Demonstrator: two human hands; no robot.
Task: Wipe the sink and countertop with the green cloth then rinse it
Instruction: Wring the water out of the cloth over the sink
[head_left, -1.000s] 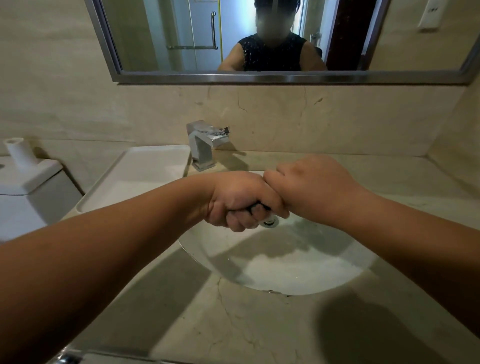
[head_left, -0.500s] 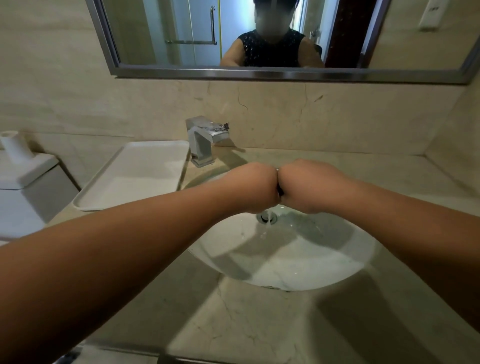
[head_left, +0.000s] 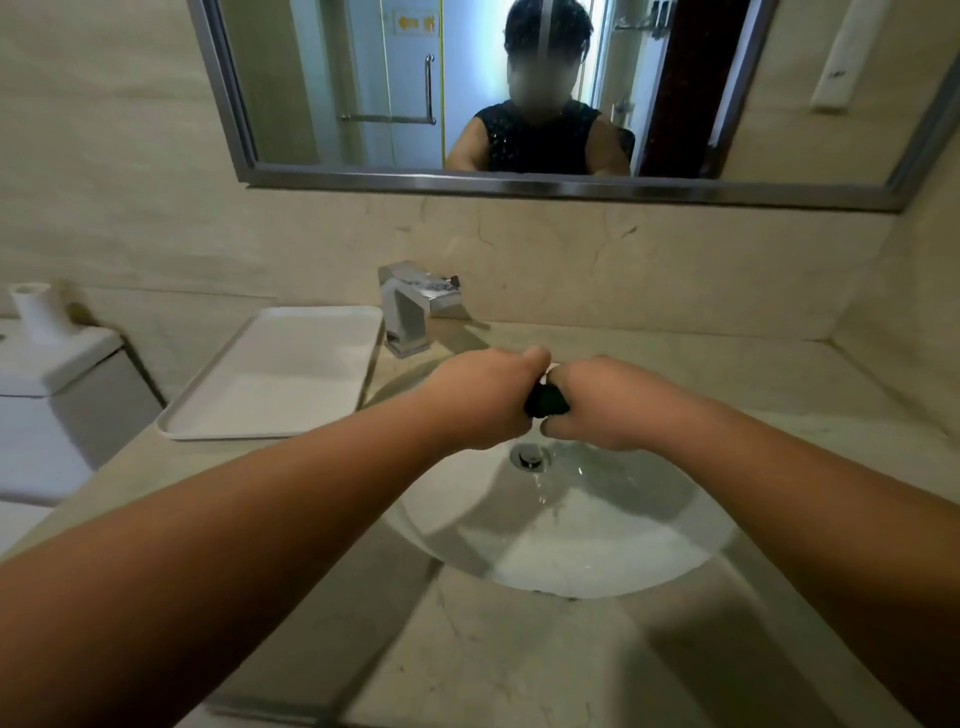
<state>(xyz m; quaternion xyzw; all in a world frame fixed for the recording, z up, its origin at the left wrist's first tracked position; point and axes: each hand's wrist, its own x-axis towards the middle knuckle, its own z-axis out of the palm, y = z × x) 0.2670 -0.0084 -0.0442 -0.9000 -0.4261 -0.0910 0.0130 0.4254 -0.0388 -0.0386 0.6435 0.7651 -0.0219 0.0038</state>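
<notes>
Both my hands are fists held side by side over the back of the white oval sink. My left hand and my right hand each grip one end of the dark green cloth, which is bunched tight; only a small dark piece shows between the fists. A thin stream of water falls from the cloth into the basin close to the drain. The beige marble countertop surrounds the basin.
A chrome square tap stands behind the sink to the left. A white rectangular tray lies on the counter's left part. A white toilet tank stands beyond the counter's left end. A mirror hangs on the back wall.
My fists have drawn slightly apart and turned, so a piece of the cloth shows between them. Water now drips into the basin. The view has tilted up a little.
</notes>
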